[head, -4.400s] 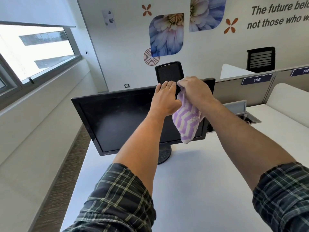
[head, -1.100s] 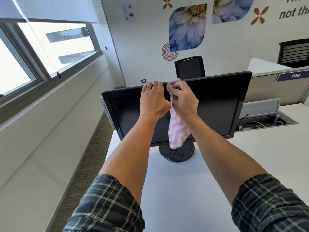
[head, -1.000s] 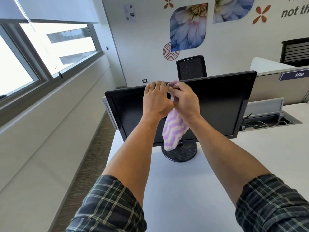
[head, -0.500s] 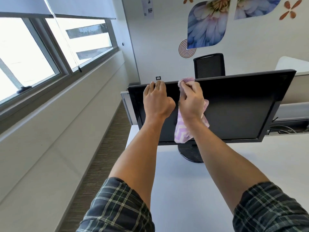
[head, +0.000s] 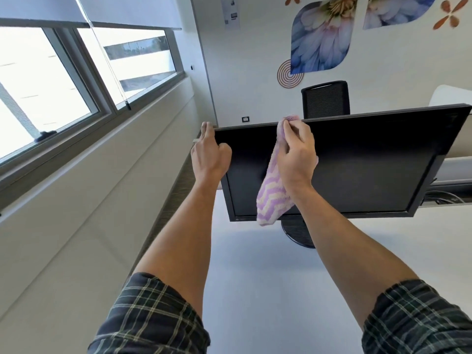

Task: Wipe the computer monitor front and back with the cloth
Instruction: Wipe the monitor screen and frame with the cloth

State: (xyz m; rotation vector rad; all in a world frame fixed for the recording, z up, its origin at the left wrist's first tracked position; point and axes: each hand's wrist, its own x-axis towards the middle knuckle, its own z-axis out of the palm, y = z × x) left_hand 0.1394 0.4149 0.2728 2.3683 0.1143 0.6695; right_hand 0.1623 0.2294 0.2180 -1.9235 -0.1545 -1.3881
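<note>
A black computer monitor (head: 357, 164) stands on a round black base (head: 296, 232) on the white desk (head: 268, 277), screen facing me and dark. My left hand (head: 209, 152) grips its upper left corner, fingers behind the edge and thumb on the front bezel. My right hand (head: 297, 152) pinches a purple-and-white zigzag cloth (head: 272, 195) at the monitor's top edge. The cloth hangs down over the screen to below the bottom bezel.
A black mesh office chair (head: 325, 99) stands behind the monitor by the decorated wall. Windows with a white sill ledge (head: 89, 175) run along the left. Cables (head: 444, 198) lie in a desk tray at the right. Brown carpet shows between desk and ledge.
My left hand slid left from the top edge to the upper left corner. My right hand stays at the top edge with the cloth. The view turned left.
</note>
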